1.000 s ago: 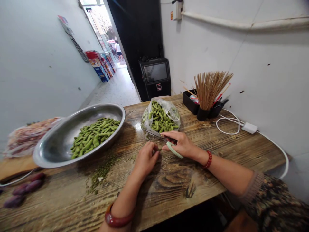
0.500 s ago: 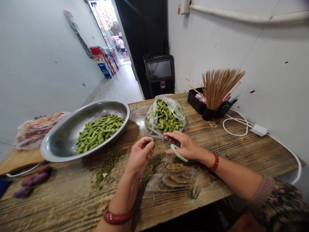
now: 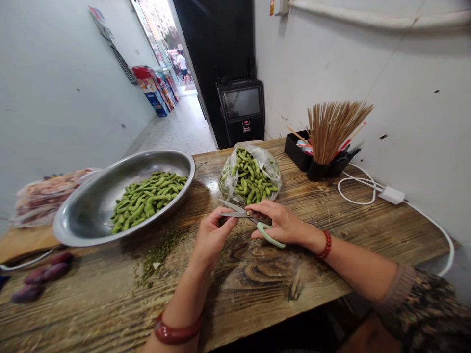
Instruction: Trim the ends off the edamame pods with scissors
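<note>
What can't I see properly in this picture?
Head view:
Whether the left hand holds anything: scissors cross its fingertips.
Blue thing: cut off by the picture's left edge.
Deeper pods: covered by upper pods in the bag.
Distant person: too small for detail.

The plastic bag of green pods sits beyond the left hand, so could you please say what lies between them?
In the head view, the open scissors in the right hand have their blades between the left hand and the plastic bag.
</note>
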Demonstrator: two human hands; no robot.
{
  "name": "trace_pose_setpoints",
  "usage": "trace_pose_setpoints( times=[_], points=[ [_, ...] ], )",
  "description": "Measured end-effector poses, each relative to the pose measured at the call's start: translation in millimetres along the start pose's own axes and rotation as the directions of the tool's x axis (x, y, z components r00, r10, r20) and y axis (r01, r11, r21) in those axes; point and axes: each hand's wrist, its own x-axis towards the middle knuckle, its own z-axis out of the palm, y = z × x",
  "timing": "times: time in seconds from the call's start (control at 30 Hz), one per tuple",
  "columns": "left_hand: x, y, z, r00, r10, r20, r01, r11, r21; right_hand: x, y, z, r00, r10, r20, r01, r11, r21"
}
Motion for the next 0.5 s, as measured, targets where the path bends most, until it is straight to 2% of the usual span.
trace_pose_setpoints(
  times=[0.23,0.5],
  points=[
    [2.3,-5.2,-5.4,0.998,0.054,0.028,-0.057,0.988,0.142,0.3,-4.2,-3.7,1.000,0.004,0.016,-0.004,1.000,-0.024],
    [1.5,-1.2,-5.7,0.994,0.102,0.047,-0.109,0.977,0.183,-1.2,-0.3,-1.7,0.999,0.006,0.033,-0.005,1.000,-0.017]
  ],
)
